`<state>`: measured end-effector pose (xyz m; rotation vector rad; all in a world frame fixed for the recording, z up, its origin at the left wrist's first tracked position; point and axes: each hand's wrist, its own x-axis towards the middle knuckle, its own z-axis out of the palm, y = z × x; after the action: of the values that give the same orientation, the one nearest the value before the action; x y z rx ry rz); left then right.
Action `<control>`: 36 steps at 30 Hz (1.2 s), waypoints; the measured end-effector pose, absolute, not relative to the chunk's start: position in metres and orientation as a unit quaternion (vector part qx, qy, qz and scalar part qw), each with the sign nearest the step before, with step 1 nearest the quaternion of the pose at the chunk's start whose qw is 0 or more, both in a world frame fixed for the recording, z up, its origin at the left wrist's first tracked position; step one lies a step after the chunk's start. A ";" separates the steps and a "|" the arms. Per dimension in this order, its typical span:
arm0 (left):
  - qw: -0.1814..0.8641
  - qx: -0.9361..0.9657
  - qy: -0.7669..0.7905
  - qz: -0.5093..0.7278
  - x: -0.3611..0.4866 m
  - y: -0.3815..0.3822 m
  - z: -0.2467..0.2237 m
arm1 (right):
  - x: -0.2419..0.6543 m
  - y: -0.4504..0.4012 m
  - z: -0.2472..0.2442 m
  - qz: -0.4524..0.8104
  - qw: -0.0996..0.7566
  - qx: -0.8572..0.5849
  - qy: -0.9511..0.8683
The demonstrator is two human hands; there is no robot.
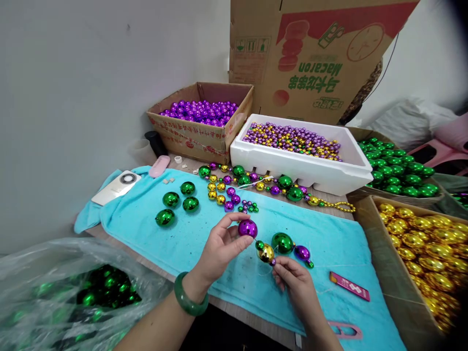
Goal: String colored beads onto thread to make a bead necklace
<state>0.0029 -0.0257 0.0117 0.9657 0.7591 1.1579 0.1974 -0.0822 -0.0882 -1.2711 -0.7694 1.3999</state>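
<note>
My left hand (227, 243) pinches a large purple bead (247, 228) between thumb and fingers over the turquoise towel (146, 243). Beside it on the thread are a small green bead (259, 245) and a gold bead (266, 253). My right hand (288, 275) has its fingertips closed on a small purple bead (272, 262) at the gold bead's lower end. Just beyond, a large green bead (282, 243) and another purple bead (302, 253) lie on the towel. Thin clear thread trails to the right.
Loose green beads (171, 199) lie left, a finished-looking bead strand (294, 194) behind. A white foam box (300, 168), a purple-bead carton (193, 139) and a gold-bead carton (387, 263) surround the towel. Also there: a phone (117, 187), a magenta packet (350, 286) and a plastic bag (44, 292).
</note>
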 end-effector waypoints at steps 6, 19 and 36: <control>0.690 0.372 0.339 0.521 0.005 -0.026 0.013 | 0.192 -0.084 -0.091 0.629 0.524 -0.506 -0.271; 0.686 0.358 0.317 0.548 0.006 -0.027 0.014 | 0.189 -0.081 -0.082 0.631 0.520 -0.508 -0.272; 0.676 0.374 0.338 0.537 0.006 -0.024 0.017 | 0.188 -0.078 -0.076 0.636 0.517 -0.508 -0.266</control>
<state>0.0062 -0.0244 0.0174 0.8408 0.7594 1.2072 0.1883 -0.0783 -0.0763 -1.2192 -0.6379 1.5268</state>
